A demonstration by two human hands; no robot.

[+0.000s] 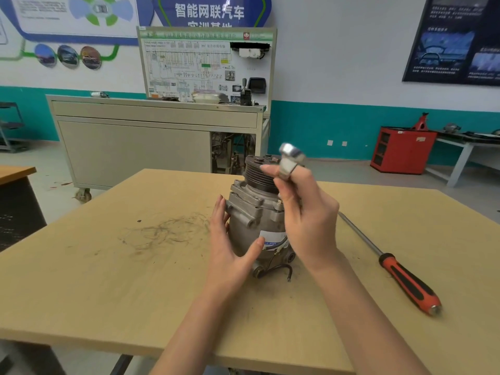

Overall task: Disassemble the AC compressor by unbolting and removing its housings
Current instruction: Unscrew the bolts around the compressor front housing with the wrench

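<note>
A: Eyes on the AC compressor (257, 220): upright on the wooden table (108, 280), grooved pulley (259, 173) on top, white label (272, 236) on the near side.
B: Bracing its left side, the left hand (230, 247): fingers straight and together, palm flat on the housing, thumb tip at the label's edge.
A: Up at the compressor's right, the right hand (305, 220), raised, pinching a silver metal piece (290, 159) between thumb and fingers.
B: Too blurred to name that piece. Level with the pulley's top right edge.
A: Well right of the compressor, flat on the table, a long screwdriver (405, 280) with an orange-and-black handle.
B: Left of the compressor, dark scuff marks (167, 231). At its near foot, a short black wire (288, 270) curling out.
A: Far behind the compressor, a beige wheeled cabinet (135, 142); behind and right, a red cabinet (400, 150).
</note>
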